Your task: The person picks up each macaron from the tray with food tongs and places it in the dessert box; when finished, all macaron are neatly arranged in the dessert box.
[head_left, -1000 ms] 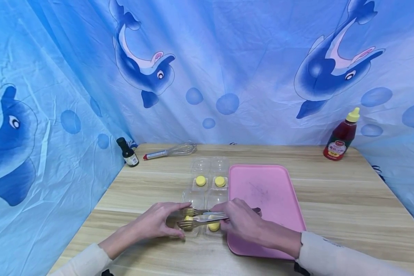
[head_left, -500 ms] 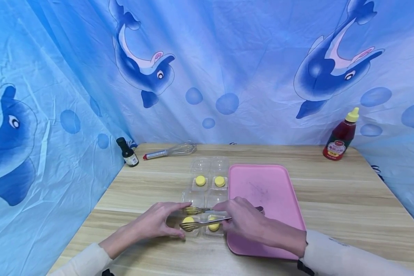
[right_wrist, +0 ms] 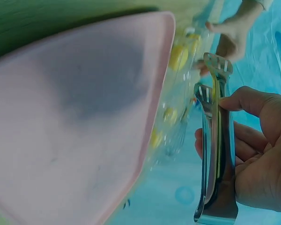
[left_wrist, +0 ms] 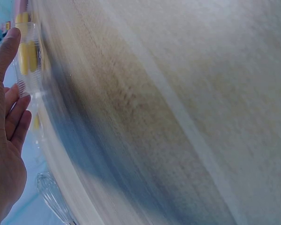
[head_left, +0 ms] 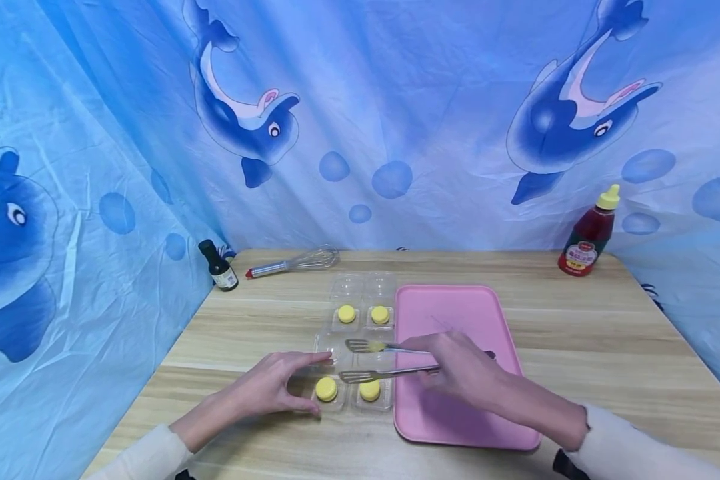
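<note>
My left hand [head_left: 274, 385] holds the near-left clear plastic box [head_left: 336, 403] between thumb and fingers. A yellow macaron [head_left: 327, 389] sits in this box. In the left wrist view, my left hand [left_wrist: 4, 112] has its thumb and fingertips against the edges of the clear box [left_wrist: 34, 84]. My right hand [head_left: 459, 367] grips metal serving tongs [head_left: 390, 373] above the pink tray's left edge; their slotted ends stand apart with nothing between them. The right wrist view shows my right hand [right_wrist: 262, 145] with thumb and fingers around the tongs [right_wrist: 220, 154].
Another yellow macaron [head_left: 369, 390] lies in the near-right box; two more, one macaron [head_left: 347, 314] and another macaron [head_left: 380, 315], sit in boxes behind. The pink tray [head_left: 486, 427] lies to the right. A whisk [head_left: 294, 261], dark bottle [head_left: 219, 267] and ketchup bottle [head_left: 588, 237] stand farther back.
The tongs have opened off the macaron in the near-left box and moved right and up with my right hand. My left hand has stayed at the box.
</note>
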Motion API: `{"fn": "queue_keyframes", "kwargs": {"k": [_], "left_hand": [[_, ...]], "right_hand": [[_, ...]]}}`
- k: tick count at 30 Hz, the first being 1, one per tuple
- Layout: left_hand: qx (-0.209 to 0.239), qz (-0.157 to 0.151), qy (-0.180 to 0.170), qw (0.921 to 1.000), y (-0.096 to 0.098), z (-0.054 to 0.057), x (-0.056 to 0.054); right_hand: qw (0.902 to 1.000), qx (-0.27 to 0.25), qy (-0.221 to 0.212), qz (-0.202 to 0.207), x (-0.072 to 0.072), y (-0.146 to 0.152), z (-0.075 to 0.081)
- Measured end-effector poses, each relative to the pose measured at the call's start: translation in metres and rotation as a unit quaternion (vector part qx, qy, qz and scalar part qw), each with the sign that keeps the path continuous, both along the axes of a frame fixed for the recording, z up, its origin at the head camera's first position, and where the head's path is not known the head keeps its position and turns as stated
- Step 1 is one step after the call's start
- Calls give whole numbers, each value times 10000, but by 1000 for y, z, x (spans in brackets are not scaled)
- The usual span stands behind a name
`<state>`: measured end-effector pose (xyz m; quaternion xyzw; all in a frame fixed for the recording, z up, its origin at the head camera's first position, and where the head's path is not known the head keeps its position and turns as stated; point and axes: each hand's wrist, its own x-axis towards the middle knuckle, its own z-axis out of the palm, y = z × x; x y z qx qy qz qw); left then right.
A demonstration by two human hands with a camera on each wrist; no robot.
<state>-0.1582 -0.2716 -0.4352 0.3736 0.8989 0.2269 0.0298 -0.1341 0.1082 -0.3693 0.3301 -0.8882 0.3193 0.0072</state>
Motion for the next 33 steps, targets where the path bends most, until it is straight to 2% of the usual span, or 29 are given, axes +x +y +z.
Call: {"fn": "queue_keyframes", "kwargs": {"k": [4,9,13,17,24,28,33], "left_hand": [[43,-132,194,9997,0,0,0],[86,-211,352,9991,0,0,0],[90,-205,319,9992,1,0,0],[106,-208,271,9994,0,0,0],[135,-237,291,9992,0,-1,1],[142,-242,316,9991,0,-1,0],[122,-192,200,9995,0,-1,0]], "right_hand": [[9994,-95,235,-246,-1,24,0],[9967,-401,-71,-709,-1,56,-1],[9910,-479,-46,-1249,-1,86,-7],[9805,-191,47,-1953,-2,118,-14],[9543,59,246,-2977,-2,173,-35],[9411,92,321,-3364,-1,195,-46],[9313,97,417,-3618,1,212,-55]]}}
